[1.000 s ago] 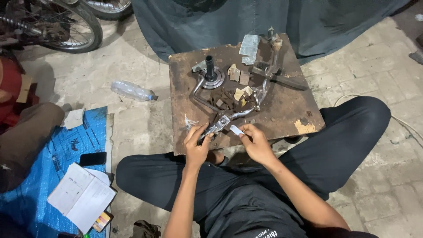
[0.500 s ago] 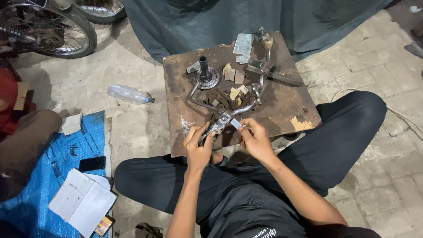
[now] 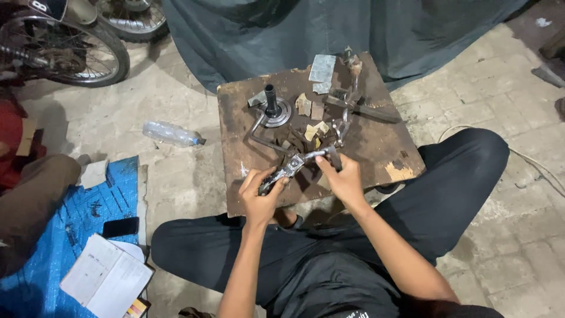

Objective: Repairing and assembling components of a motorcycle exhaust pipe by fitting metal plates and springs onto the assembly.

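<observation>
Overhead, the biggest thing in view is the dark tarpaulin (image 3: 329,35) hung behind the work, with a spoked motorcycle wheel (image 3: 70,56) at the upper left and a blue plastic sheet (image 3: 76,235) spread over the paved floor at the lower left. Next in size comes the low wooden table (image 3: 400,147), a worn brown board that the seated person has between their knees. On it lies a bent chrome handlebar assembly (image 3: 294,160); its near end sits at the table's front edge, between both hands. The left hand (image 3: 262,191) has its grip wrapped around the dark rubber sleeve at that end, while the right hand (image 3: 344,176) pinches a small dark part just beside the metal clamp. Judging by the loose bits spread about, the piece looks partly taken apart, with the near-end fitting not yet free or not yet seated; I cannot tell which. Farther back stands a round hub with a black upright post (image 3: 272,106), and beside it several torn scraps of brown card (image 3: 312,118) and a flat grey rectangular plate (image 3: 322,68). Off the table, a clear plastic bottle (image 3: 170,134) lies on its side on the floor, an open white booklet (image 3: 106,277) rests on the blue sheet, and a black phone (image 3: 120,227) lies just above it.
</observation>
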